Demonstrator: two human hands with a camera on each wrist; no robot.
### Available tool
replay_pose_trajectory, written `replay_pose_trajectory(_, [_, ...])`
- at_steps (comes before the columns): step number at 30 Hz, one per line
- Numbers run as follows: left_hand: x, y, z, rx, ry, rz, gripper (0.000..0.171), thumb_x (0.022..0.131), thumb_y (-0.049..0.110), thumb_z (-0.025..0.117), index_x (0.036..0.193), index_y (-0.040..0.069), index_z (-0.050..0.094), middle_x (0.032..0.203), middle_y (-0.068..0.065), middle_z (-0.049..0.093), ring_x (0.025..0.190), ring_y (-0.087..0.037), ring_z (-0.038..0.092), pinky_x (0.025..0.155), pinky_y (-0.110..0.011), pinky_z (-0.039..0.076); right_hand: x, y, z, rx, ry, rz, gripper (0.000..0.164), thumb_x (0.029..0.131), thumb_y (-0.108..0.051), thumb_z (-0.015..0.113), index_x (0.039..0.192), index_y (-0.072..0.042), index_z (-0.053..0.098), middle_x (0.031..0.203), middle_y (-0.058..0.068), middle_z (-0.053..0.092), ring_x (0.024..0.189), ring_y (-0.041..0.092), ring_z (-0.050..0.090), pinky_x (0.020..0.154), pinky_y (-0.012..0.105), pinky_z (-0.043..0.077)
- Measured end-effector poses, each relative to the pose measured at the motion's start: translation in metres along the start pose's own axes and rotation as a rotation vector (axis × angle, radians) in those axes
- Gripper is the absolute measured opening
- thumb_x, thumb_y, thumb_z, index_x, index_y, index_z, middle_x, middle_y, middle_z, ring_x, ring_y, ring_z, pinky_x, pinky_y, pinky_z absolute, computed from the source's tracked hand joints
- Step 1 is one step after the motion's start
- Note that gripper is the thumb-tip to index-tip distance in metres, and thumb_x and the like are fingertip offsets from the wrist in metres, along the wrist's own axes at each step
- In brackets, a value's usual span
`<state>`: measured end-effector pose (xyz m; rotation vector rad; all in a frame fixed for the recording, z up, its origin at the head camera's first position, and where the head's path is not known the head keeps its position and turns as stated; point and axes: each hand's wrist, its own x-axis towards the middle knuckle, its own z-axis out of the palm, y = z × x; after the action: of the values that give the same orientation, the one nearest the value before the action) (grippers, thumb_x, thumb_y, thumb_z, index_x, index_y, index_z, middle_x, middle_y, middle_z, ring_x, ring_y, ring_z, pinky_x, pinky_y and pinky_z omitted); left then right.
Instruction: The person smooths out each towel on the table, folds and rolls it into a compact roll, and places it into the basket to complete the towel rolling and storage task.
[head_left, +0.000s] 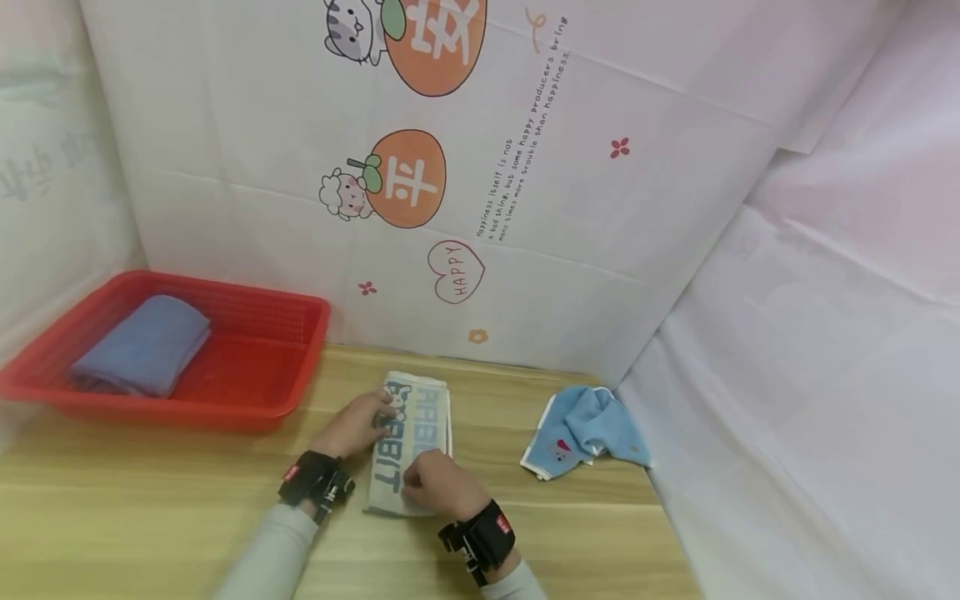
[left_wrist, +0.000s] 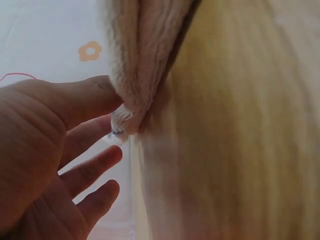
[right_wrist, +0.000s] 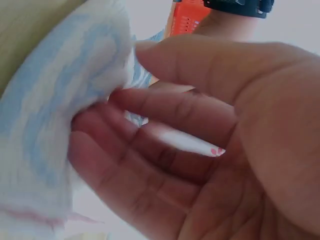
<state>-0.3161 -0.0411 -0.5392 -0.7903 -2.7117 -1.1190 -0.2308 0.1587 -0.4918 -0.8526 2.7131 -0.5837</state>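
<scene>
A folded pale towel (head_left: 388, 475) with blue-grey "RABBIT" lettering lies on the wooden table in the head view. My left hand (head_left: 356, 425) is at its left edge; in the left wrist view the thumb and index finger pinch the layered edge of the towel (left_wrist: 142, 55), the other fingers loosely spread. Over the towel's lower right part is my right hand (head_left: 447, 485), fingers curled. Close up in the right wrist view, its thumb and fingertips pinch the blue-and-white towel (right_wrist: 55, 105). The towel hides some fingertips.
A red plastic basket (head_left: 255, 358) stands at the back left, with a folded blue towel (head_left: 150, 342) inside. To the right lies a crumpled light-blue cloth (head_left: 588, 429) with white trim. Printed white sheeting (head_left: 555, 308) walls the wooden table (head_left: 150, 508) at the back and sides.
</scene>
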Motion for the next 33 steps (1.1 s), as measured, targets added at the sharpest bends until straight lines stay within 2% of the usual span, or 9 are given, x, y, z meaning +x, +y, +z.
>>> replay_pose_trajectory(4, [-0.001, 0.004, 0.000, 0.024, 0.004, -0.030, 0.025, 0.086, 0.002, 0.077, 0.111, 0.001, 0.074, 0.128, -0.021, 0.065, 0.124, -0.040, 0.057, 0.107, -0.054, 0.044, -0.005, -0.008, -0.005, -0.032, 0.033, -0.016, 0.028, 0.083, 0.002, 0.069, 0.059, -0.011, 0.066, 0.053, -0.013, 0.045, 0.046, -0.002, 0.033, 0.045, 0.014, 0.029])
replay_pose_trajectory(7, [0.000, 0.012, -0.003, 0.019, 0.030, -0.064, 0.019, 0.088, 0.007, 0.076, 0.107, 0.004, 0.077, 0.112, -0.012, 0.071, 0.106, -0.029, 0.064, 0.095, -0.047, 0.052, -0.008, -0.014, -0.002, -0.081, 0.033, 0.014, 0.012, 0.078, -0.003, 0.080, 0.070, -0.012, 0.076, 0.062, -0.011, 0.057, 0.055, 0.000, 0.041, 0.052, 0.016, 0.037])
replay_pose_trajectory(12, [0.001, 0.034, -0.019, -0.049, 0.038, -0.084, 0.012, 0.093, 0.018, 0.073, 0.099, 0.010, 0.080, 0.087, 0.004, 0.069, 0.080, -0.013, 0.057, 0.072, -0.033, 0.050, -0.005, -0.017, 0.008, -0.161, 0.045, 0.037, 0.019, 0.065, -0.004, 0.088, 0.066, -0.013, 0.071, 0.067, -0.009, 0.057, 0.061, 0.004, 0.043, 0.057, 0.019, 0.039])
replay_pose_trajectory(16, [-0.015, 0.051, -0.027, -0.035, -0.049, -0.040, 0.010, 0.093, 0.016, 0.072, 0.089, 0.009, 0.078, 0.075, 0.008, 0.063, 0.070, -0.011, 0.053, 0.066, -0.030, 0.047, -0.001, -0.013, 0.017, -0.158, 0.101, 0.028, 0.029, 0.060, 0.003, 0.080, 0.055, -0.014, 0.057, 0.057, -0.011, 0.045, 0.053, 0.005, 0.036, 0.048, 0.020, 0.031])
replay_pose_trajectory(20, [-0.036, 0.062, -0.022, -0.015, -0.173, 0.032, 0.014, 0.090, 0.010, 0.072, 0.076, 0.011, 0.073, 0.064, 0.010, 0.058, 0.059, -0.007, 0.052, 0.055, -0.025, 0.046, 0.001, -0.004, 0.020, -0.129, 0.117, 0.019, 0.033, 0.058, 0.000, 0.075, 0.051, -0.017, 0.048, 0.050, -0.014, 0.037, 0.046, 0.004, 0.031, 0.043, 0.020, 0.025])
replay_pose_trajectory(23, [-0.044, 0.068, -0.016, -0.056, -0.249, 0.068, 0.013, 0.084, 0.011, 0.076, 0.072, 0.013, 0.072, 0.061, 0.010, 0.059, 0.054, -0.005, 0.051, 0.051, -0.024, 0.046, 0.002, 0.005, 0.018, -0.124, 0.130, 0.010, 0.031, 0.061, -0.005, 0.076, 0.054, -0.018, 0.049, 0.052, -0.013, 0.040, 0.047, 0.004, 0.034, 0.043, 0.020, 0.028])
replay_pose_trajectory(26, [-0.048, 0.073, -0.010, -0.069, -0.284, 0.088, 0.008, 0.077, 0.011, 0.081, 0.075, 0.013, 0.073, 0.065, 0.009, 0.062, 0.057, -0.003, 0.052, 0.054, -0.023, 0.047, 0.003, 0.013, 0.015, -0.102, 0.113, -0.012, 0.028, 0.072, -0.010, 0.077, 0.059, -0.018, 0.054, 0.056, -0.013, 0.045, 0.049, 0.003, 0.039, 0.045, 0.020, 0.032])
replay_pose_trajectory(31, [-0.054, 0.072, -0.005, 0.023, -0.252, 0.120, 0.013, 0.071, 0.001, 0.079, 0.080, 0.009, 0.074, 0.074, 0.004, 0.067, 0.067, -0.008, 0.057, 0.063, -0.025, 0.050, 0.003, 0.015, 0.010, 0.033, -0.011, -0.028, 0.019, 0.084, -0.012, 0.072, 0.066, -0.017, 0.065, 0.056, -0.012, 0.051, 0.047, 0.002, 0.042, 0.045, 0.019, 0.037])
replay_pose_trajectory(33, [-0.057, 0.069, -0.003, 0.071, -0.218, 0.133, 0.012, 0.073, -0.001, 0.077, 0.082, 0.008, 0.074, 0.076, 0.001, 0.068, 0.069, -0.012, 0.060, 0.066, -0.028, 0.052, 0.002, 0.015, 0.008, 0.061, -0.024, -0.044, 0.015, 0.087, -0.010, 0.069, 0.073, -0.015, 0.071, 0.060, -0.012, 0.056, 0.050, 0.001, 0.046, 0.048, 0.018, 0.041])
